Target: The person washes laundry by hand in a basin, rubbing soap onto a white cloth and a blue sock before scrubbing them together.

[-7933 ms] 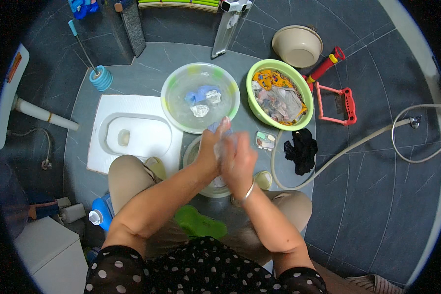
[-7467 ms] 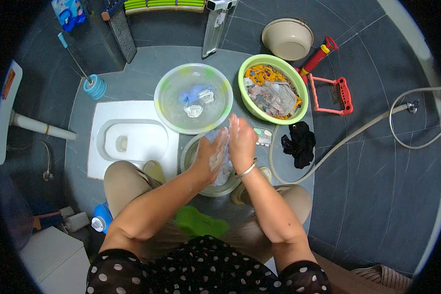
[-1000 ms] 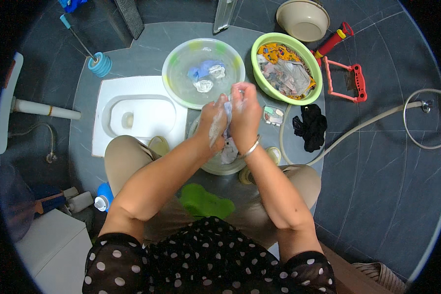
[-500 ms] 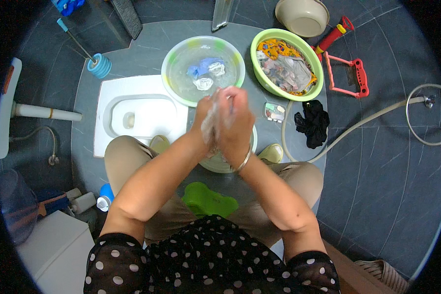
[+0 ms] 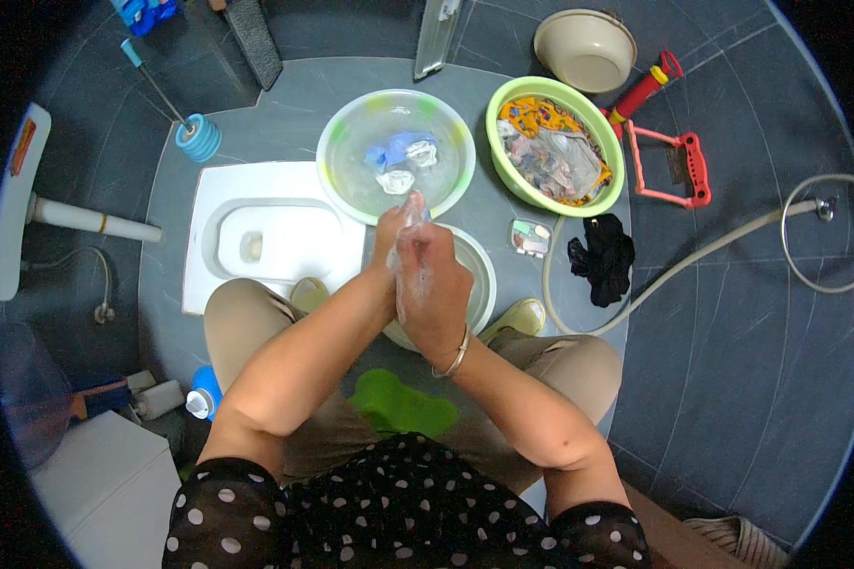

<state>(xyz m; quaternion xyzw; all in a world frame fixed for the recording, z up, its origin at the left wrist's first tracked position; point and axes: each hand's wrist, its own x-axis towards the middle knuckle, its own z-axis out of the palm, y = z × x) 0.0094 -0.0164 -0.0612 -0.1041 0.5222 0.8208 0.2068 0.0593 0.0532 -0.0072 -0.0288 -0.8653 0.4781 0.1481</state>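
My two hands are pressed together over a pale round basin (image 5: 485, 275), both coated in white suds. The right hand (image 5: 434, 289), with a bangle at its wrist, is closed against the palm side of my left hand (image 5: 386, 237). A whitish, soapy something shows at the seam between them; most of it is hidden, so its kind cannot be made out. Just beyond stands a wider basin (image 5: 337, 175) with a green and yellow rim. In its water lie a blue cloth (image 5: 403, 149) and small white cloths (image 5: 395, 181).
At far right, a green tub (image 5: 495, 142) holds crumpled clothes (image 5: 560, 147). Nearby are a soap dish (image 5: 530, 238), a black cloth (image 5: 604, 261), a hose (image 5: 697, 254) and a red folding frame (image 5: 698, 171). A squat toilet (image 5: 285, 270) lies left; a green stool (image 5: 403, 403) sits beneath me.
My right hand has slid back toward me along the left hand, uncovering more of the pale basin. The whole view has tilted slightly, so the surroundings sit lower.
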